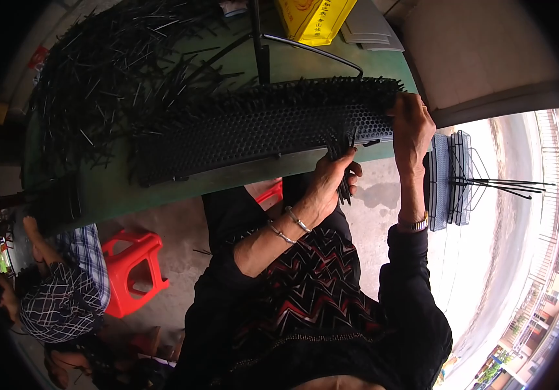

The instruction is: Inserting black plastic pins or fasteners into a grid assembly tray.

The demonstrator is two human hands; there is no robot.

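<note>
A long black perforated panel (240, 133) lies on the green table (133, 195) before me. Short black strips stand up in a dense row along its far side, while bare round holes show along the near side. My left hand (331, 179) is closed around a bundle of black strips (339, 146), just in front of the panel's near edge. At the panel's right end, my right hand (413, 130) is closed in a pinch; its fingertips touch the panel, and whatever they hold is hidden.
A large heap of loose black strips (117, 65) covers the table's far left. A thin black metal frame (260, 49) rises behind the panel, near a yellow bag (312, 19). Similar panels (445, 182) stand at right. A red stool (133, 276) and another person (62, 296) are at left.
</note>
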